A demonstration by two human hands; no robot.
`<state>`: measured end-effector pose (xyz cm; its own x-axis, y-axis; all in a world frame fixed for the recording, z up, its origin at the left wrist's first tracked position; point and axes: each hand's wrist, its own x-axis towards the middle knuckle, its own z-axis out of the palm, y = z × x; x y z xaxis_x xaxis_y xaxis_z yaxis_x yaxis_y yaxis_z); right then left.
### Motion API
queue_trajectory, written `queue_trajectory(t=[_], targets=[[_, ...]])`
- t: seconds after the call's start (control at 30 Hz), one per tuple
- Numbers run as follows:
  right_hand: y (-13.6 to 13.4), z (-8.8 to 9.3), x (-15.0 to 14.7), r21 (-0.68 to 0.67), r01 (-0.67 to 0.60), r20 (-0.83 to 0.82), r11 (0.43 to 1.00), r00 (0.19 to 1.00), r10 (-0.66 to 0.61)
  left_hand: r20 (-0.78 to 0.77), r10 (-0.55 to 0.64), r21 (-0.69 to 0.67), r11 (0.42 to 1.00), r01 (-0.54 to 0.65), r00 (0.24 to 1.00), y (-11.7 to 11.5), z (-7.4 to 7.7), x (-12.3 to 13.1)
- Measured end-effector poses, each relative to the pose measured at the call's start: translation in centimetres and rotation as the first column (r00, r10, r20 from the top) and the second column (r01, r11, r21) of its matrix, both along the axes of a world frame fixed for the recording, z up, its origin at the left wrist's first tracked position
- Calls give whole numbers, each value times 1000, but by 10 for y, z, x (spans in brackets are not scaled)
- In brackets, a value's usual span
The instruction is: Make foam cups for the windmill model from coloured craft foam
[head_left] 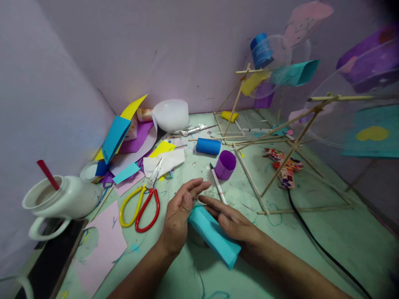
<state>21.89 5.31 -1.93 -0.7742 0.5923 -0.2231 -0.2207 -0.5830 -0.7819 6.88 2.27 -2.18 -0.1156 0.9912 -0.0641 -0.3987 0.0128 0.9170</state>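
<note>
Now, step: rolling the paper tube between flat palms.
Left hand: spread, pressing at nine o'clock.
Right hand: spread, three o'clock.
Next: firm, even pressure (scissors at ten o'clock).

Pale lilac walls meeting in a corner; scuffed green tabletop

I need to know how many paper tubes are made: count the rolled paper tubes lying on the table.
3: a teal tube between the left hand and right hand, a blue tube farther back, a purple tube beside it. The paper pile may hide more.
</note>
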Motion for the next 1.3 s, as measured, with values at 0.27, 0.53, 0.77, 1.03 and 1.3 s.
queue_trajectory(t=[0.27,0.53,0.77,1.03,1.3], targets=[[6,3,4,192,-57,40,980,998,50,-112,164,-109,978,-176,980,7,-4,-1],[6,3,-5,-225,41,13,974,999,-39,-326,205,-58,970,-236,923,6,4,2],[14,7,2,-410,123,8,904,991,-131,-961,91,-7,936,-352,262,2,39,-59],[16,3,2,-448,132,-13,884,988,-154,-857,-493,-387,808,-445,-151,-11,21,-98],[19,1,-1,-519,172,5,837,980,-199,-912,-407,-366,749,-552,52,-14,28,-106]])
